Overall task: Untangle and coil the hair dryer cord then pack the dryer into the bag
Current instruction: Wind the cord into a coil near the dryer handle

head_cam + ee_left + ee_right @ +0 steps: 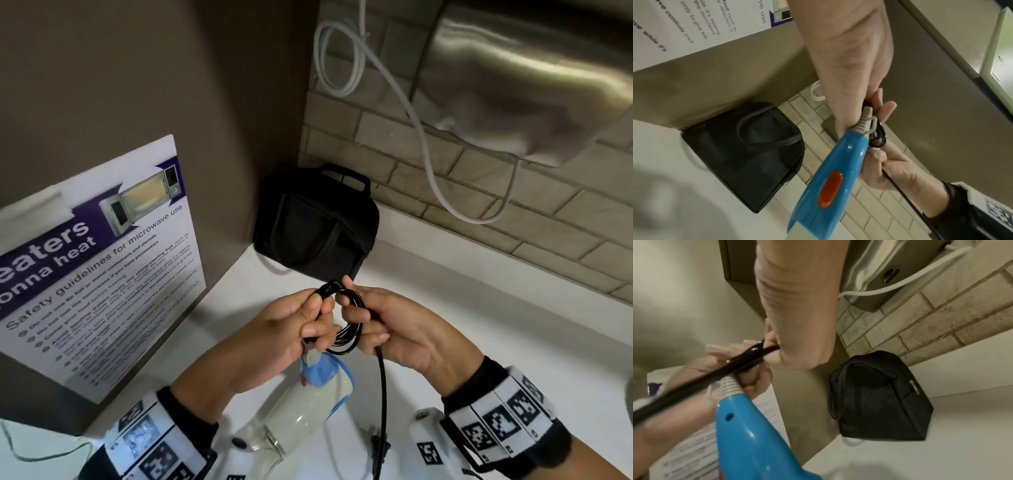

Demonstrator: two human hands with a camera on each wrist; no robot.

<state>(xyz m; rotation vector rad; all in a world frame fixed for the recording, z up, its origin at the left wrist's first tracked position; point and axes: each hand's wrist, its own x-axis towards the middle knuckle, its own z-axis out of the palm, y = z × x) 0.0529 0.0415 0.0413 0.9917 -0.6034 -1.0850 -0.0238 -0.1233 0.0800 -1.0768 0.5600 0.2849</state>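
A blue and white hair dryer (308, 401) hangs below my hands over the white counter, its blue handle (824, 181) pointing up. Its black cord (346, 318) is wound into a small coil held between both hands. My left hand (291, 329) grips the coil's left side close to the grey strain relief (866, 123). My right hand (394, 329) pinches the coil's right side, and a loose length of cord (380, 411) drops from it toward me. The closed black bag (315, 222) stands in the counter's far corner.
A microwave safety poster (96, 267) leans on the left wall. A steel hand dryer (534, 75) with a white cable (428, 150) hangs on the brick wall above right. White counter (496, 308) stretches right of my hands.
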